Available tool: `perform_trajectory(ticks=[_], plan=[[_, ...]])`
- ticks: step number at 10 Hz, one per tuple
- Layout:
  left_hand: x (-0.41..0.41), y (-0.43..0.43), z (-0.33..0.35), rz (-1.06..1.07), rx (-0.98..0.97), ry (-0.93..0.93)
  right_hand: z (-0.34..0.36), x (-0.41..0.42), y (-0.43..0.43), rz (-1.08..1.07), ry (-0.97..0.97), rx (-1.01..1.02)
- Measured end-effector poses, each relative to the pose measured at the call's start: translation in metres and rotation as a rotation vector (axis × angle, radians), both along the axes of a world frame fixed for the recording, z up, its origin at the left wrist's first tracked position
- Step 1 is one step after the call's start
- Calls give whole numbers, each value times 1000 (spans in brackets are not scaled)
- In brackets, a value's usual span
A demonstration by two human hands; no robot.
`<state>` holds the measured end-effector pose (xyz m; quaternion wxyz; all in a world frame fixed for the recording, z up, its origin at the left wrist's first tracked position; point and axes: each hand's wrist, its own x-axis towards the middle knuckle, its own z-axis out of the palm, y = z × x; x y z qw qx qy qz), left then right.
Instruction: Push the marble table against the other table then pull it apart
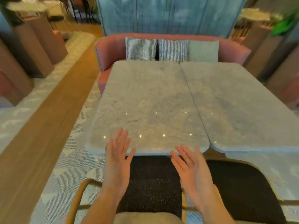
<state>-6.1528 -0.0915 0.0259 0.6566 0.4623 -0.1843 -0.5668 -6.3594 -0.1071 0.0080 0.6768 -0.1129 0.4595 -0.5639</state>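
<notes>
The fingers of the left hand (pixel 119 156) are spread and straight, gripping nothing; their tips reach over the near edge of the marble table (pixel 145 102), and whether they touch the stone or float just above it cannot be told. The fingers of the right hand (pixel 191 168) are likewise spread and loose, palm turned inward and up, near the table's near right corner but apart from it. Neither hand grasps anything.

Beyond the hands, the marble table lies in the middle of the view, running from the near edge by the hands to the pink sofa (pixel 113 47) at the far end. Its right edge lies along the left edge of the other table (pixel 242 102); only a thin dark seam shows between the tops, widening a little at the rounded near corners. Below the hands sits a dark chair seat (pixel 153 183) with a wooden arm (pixel 77 196) on the near left.

As a judgement: the tables lie together, so the push appears done, or nearly so. The pull apart is left to do, and with both hands free of the edge, no grip for it is in place. A hold on the near edge or the left side would seem to be needed before drawing the table left.

No brand, label or writing can be read anywhere; the surroundings are blurred.
</notes>
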Motion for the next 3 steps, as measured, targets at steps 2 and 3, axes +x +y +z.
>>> perform_trajectory(ticks=[2,3], plan=[[-7,102,146,-62,-468,-648,169,-46,95,68,432,-650],[-7,162,214,-52,-661,-649,249,-65,158,123,574,-858]])
